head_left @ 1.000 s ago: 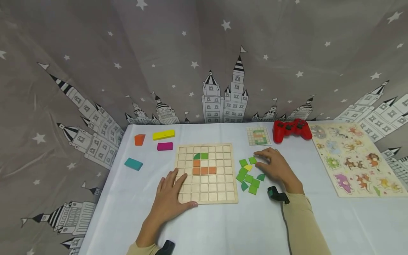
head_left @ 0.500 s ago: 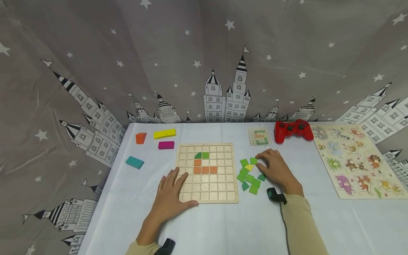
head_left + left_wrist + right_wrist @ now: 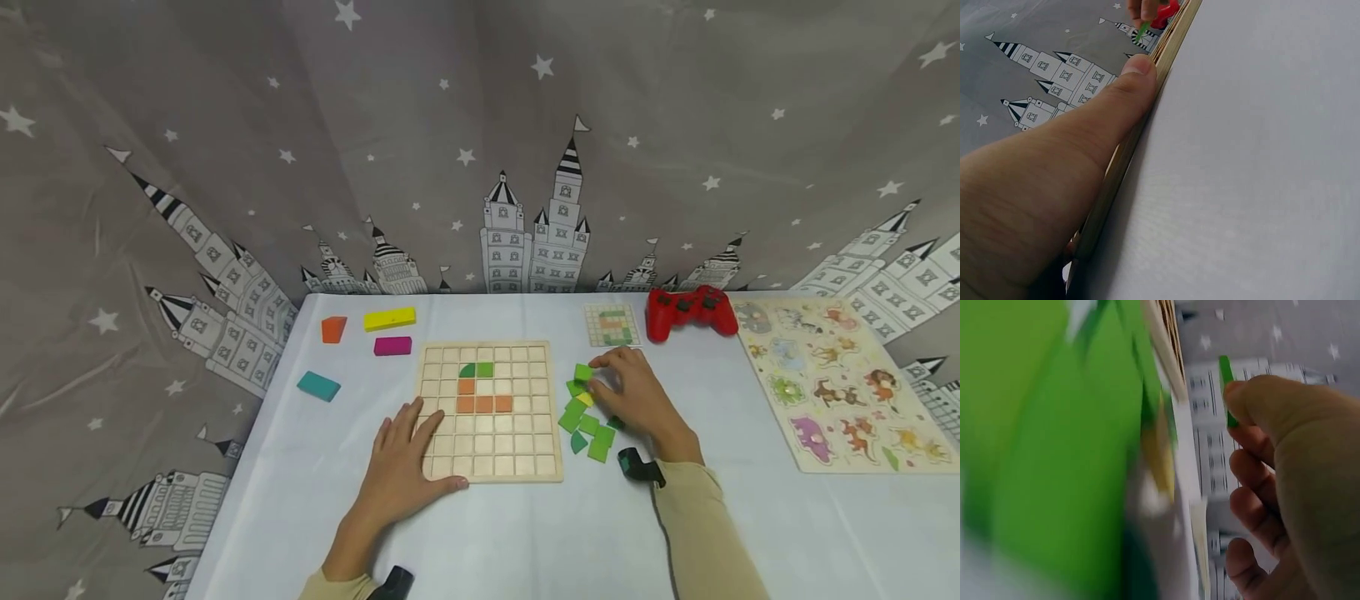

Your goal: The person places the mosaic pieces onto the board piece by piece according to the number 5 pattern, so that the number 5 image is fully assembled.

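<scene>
Six tiles sit in your wooden board (image 3: 489, 410). Your flat left hand (image 3: 401, 467) presses its corner. Your right hand (image 3: 633, 396) has now lifted one green tile (image 3: 582, 372), pinched, off the pile (image 3: 587, 421).

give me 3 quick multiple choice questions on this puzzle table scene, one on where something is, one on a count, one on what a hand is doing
1. Where is the red game controller?
A. at the table's far edge, right of the small pattern card
B. on the wooden grid board
C. beside the teal block

2. How many orange tiles lie on the grid board?
A. two
B. four
C. seven

3. What is the right hand doing?
A. lying flat on the board
B. pinching a green tile
C. gripping the controller

Answers: 1 A, it sits by the curtain next to the card. 2 B, one over a row of three. 3 B, the fingertips pinch the tile above the loose pile.
</scene>
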`<state>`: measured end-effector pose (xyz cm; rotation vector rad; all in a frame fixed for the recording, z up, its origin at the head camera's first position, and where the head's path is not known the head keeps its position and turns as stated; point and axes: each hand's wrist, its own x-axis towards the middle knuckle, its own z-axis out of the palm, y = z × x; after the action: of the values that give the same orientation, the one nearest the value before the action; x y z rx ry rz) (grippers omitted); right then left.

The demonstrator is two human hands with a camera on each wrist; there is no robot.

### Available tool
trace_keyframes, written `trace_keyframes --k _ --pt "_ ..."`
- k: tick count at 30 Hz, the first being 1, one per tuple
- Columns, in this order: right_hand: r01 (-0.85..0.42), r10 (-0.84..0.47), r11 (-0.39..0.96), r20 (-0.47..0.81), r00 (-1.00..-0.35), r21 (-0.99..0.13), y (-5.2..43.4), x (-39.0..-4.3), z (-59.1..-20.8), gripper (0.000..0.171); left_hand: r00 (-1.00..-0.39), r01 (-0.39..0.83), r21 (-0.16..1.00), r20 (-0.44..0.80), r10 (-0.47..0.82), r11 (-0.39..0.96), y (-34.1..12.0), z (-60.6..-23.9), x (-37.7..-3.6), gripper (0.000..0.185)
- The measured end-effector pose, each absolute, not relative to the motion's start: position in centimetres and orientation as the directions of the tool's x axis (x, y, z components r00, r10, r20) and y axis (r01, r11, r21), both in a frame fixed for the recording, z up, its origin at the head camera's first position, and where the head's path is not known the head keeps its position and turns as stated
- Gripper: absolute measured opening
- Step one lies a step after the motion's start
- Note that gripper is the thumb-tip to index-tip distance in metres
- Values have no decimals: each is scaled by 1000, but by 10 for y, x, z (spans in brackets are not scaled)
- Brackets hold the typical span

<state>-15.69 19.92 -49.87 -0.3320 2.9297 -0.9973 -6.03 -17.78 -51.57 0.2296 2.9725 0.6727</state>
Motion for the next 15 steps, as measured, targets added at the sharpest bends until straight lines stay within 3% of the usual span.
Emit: trace_keyframes --k 7,15 --pt "-364 -335 736 160 -928 -571 143 -171 -490 26 -983 116 432 -80 167 895 -179 -517 -62 113" --pt "-423 -446 737 91 -890 -527 99 -191 -489 28 -983 109 420 -89 160 901 -180 -518 -60 112"
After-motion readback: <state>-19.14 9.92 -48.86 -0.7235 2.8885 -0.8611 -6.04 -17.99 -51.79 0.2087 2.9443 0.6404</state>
